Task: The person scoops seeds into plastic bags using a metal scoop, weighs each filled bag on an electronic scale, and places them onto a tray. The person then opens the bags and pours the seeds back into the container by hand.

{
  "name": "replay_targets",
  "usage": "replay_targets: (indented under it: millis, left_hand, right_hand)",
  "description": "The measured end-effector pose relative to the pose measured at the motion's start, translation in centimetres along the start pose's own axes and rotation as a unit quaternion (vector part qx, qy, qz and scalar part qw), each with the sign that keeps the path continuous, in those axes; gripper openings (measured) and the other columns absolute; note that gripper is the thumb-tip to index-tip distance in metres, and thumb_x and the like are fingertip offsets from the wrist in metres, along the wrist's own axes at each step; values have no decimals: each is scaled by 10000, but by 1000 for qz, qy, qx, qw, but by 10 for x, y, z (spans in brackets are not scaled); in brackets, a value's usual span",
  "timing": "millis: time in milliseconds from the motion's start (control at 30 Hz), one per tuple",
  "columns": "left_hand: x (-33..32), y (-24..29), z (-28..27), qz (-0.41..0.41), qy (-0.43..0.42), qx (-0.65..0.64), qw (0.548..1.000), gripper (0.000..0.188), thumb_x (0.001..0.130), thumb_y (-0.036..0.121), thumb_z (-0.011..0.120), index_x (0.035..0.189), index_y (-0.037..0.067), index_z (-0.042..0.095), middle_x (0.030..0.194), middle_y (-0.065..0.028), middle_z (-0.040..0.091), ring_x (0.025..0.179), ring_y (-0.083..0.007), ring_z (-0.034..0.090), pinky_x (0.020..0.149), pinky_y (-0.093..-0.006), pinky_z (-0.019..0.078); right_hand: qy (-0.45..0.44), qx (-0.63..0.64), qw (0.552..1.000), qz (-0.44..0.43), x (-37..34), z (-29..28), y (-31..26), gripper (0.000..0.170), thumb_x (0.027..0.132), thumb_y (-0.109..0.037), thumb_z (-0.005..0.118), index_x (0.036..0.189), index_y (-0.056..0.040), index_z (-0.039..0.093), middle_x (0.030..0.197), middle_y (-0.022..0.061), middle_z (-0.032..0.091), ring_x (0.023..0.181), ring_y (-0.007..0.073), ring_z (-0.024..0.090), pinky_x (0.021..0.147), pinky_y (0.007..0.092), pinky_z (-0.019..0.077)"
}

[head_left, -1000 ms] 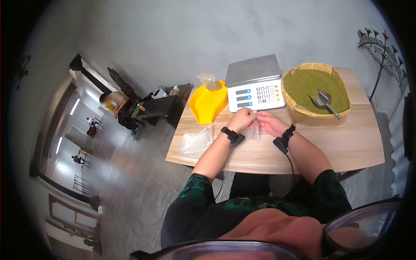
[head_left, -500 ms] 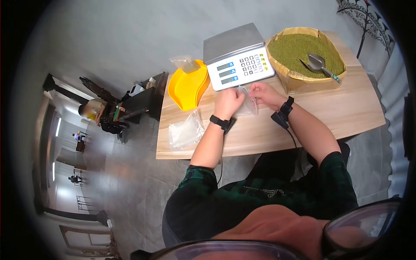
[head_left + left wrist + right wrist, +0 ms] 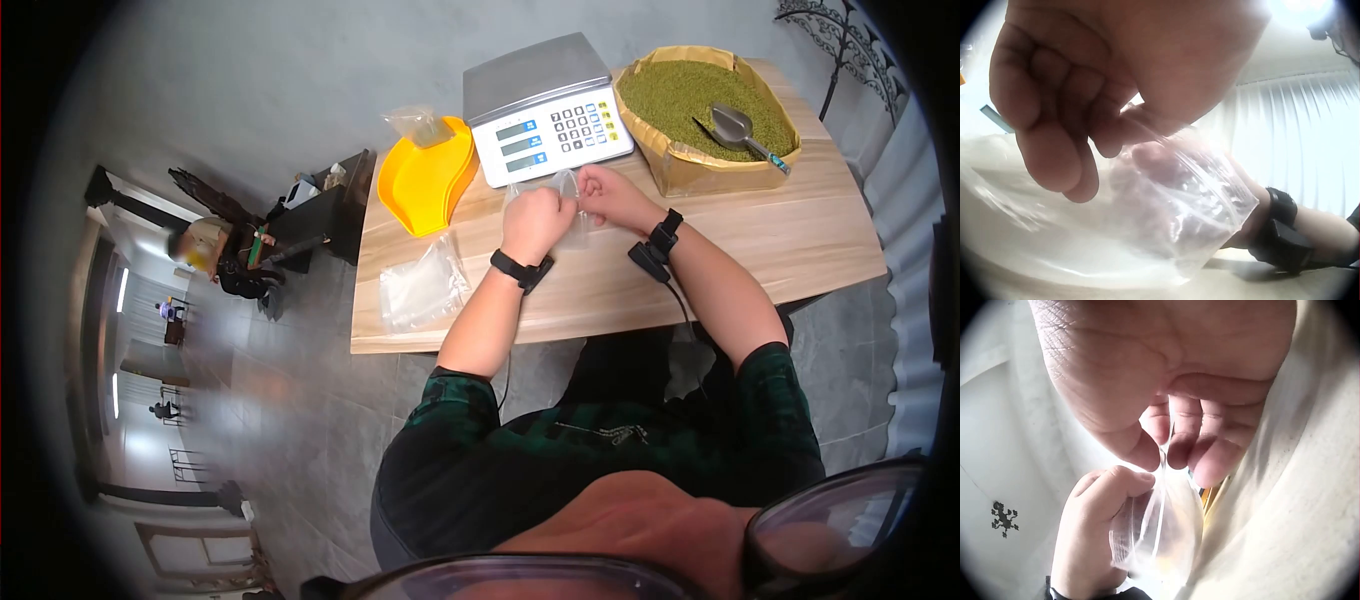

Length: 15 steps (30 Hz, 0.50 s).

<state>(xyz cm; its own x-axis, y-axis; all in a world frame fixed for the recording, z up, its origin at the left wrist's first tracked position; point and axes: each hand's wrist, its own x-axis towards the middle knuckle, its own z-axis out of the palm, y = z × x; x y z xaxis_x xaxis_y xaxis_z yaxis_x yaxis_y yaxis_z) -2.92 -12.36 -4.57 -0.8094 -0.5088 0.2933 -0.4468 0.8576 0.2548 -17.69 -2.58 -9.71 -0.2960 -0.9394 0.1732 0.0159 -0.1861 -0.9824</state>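
Observation:
A clear plastic bag [image 3: 572, 236] hangs between my two hands just in front of the scale. My left hand [image 3: 537, 222] pinches its edge between thumb and curled fingers. In the right wrist view, the thumb and fingertips of my right hand [image 3: 1172, 425] pinch the opposite edge of the bag [image 3: 1155, 540]. The bag's mouth is spread apart, and its thin film looks creased and shiny in the left wrist view. No contents show inside it.
A digital scale [image 3: 585, 130] stands behind my hands. At right, a paper-lined container [image 3: 715, 178] holds green grains [image 3: 670, 95] with a metal scoop [image 3: 735, 128] on them. At left are a yellow tray [image 3: 410, 185], a small filled bag [image 3: 430, 128] on it, and flat clear bags [image 3: 420, 285].
The bag has gone from a narrow strip between close hands to a wider, opened shape. My head view has shifted, so the table sits higher and further left.

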Motion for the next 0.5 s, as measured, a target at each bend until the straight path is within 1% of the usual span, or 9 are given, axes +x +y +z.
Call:
replay_targets:
  millis: [67,100,167,200,233,267,300,367,500]
  left_hand:
    - [0,-4,1,31,10,-75,997,337,821,291,613,655,3,669,599,-215,611,593,-395,628,587,-463,520]
    - [1,-6,-1,27,8,-77,997,337,821,291,613,655,3,669,599,-215,611,593,-395,628,587,-463,520]
    - [3,-7,-12,-3,-107,-133,985,302,767,284,733,868,7,672,827,-224,665,803,-355,660,735,-419,531]
    - [1,-8,-13,-6,-109,-135,985,302,767,284,733,868,7,672,827,-224,665,803,-355,660,735,-419,531]
    - [0,-9,-13,123,-16,-155,980,446,709,296,790,1019,23,625,1046,-229,610,984,-361,600,866,-437,476]
    - [1,-9,-16,251,78,-170,950,645,650,308,846,1170,38,577,1266,-233,556,1165,-367,540,996,-456,421]
    - [0,-12,-21,270,-8,-141,952,989,554,424,888,1378,90,453,1474,-228,345,1366,-419,326,1131,-508,234]
    - [-1,-12,-13,282,-22,-111,953,1008,555,428,885,1397,93,444,1455,-223,372,1363,-407,341,1136,-515,226]
    - [0,-10,-7,302,-51,-71,949,1057,553,450,878,1438,98,420,1452,-201,394,1364,-374,360,1144,-529,215]
  right_hand:
    - [-36,-70,995,63,-2,0,1,128,888,-150,622,845,-90,517,749,-2,528,627,70,538,502,231,483]
    - [-39,-70,995,68,-1,0,2,128,888,-150,622,845,-90,517,749,-2,528,627,70,538,502,231,483]
    - [9,-48,993,107,-1,1,5,109,882,-173,606,873,-78,554,774,3,546,627,80,542,518,230,493]
    - [7,-47,993,111,-1,0,5,109,882,-173,606,873,-78,554,774,3,546,627,80,542,518,230,493]
    - [9,0,992,124,-2,0,1,107,879,-170,587,914,-70,572,787,6,559,625,87,546,517,226,489]
    - [12,46,990,135,-2,-1,-3,133,877,-167,567,956,-62,591,799,9,571,624,94,551,516,222,485]
    - [13,46,990,135,-3,-1,-6,133,877,-167,567,956,-62,591,799,9,571,624,94,551,516,222,485]
    - [4,101,985,143,-7,1,-12,225,867,-150,541,1062,-51,593,819,18,593,625,93,557,499,217,467]
    - [-14,126,979,157,-8,4,-20,259,864,-154,556,1104,-58,571,828,12,597,618,75,552,473,204,436]
